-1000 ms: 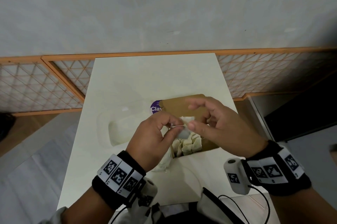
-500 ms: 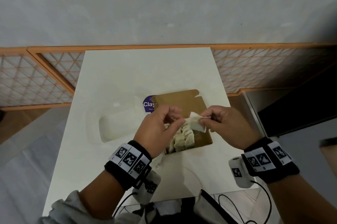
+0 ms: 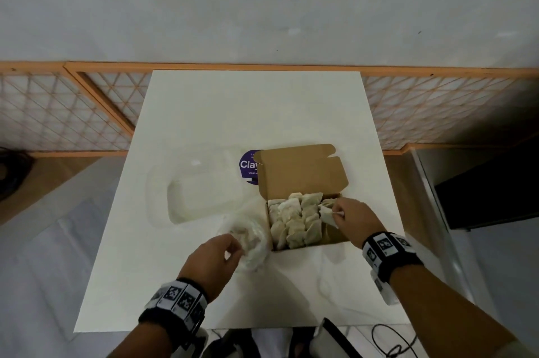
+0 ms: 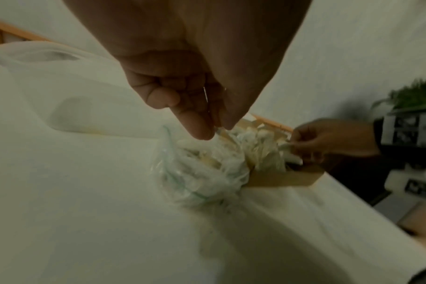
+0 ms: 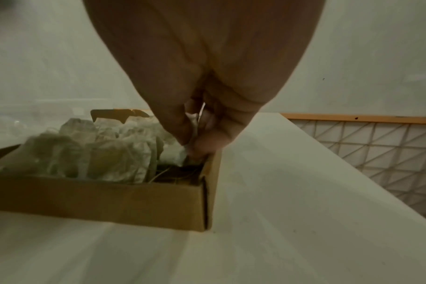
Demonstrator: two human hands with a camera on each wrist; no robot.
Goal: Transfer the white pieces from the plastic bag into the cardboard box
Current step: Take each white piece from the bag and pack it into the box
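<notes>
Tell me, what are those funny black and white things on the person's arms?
Each wrist wears a black band: one on the left wrist and one on the right wrist. White squares with blocky black patterns, like little codes, run around each band. A small white camera box hangs under the right band. A grey sleeve edge shows at the bottom right. The hands are bare, with no gloves.

box (image 3: 303, 174): matt brown cardboard | bag (image 3: 250, 238): clear crinkled plastic | table (image 3: 256, 107): smooth white

Item: round purple label (image 3: 248, 166), lying on the desk (image 3: 256, 112), partly hidden behind the cardboard box (image 3: 303, 174) lid. White lettering read "Clay", cut off by the lid; smaller lines above and below, one beginning "Clean", were not legible.
</notes>
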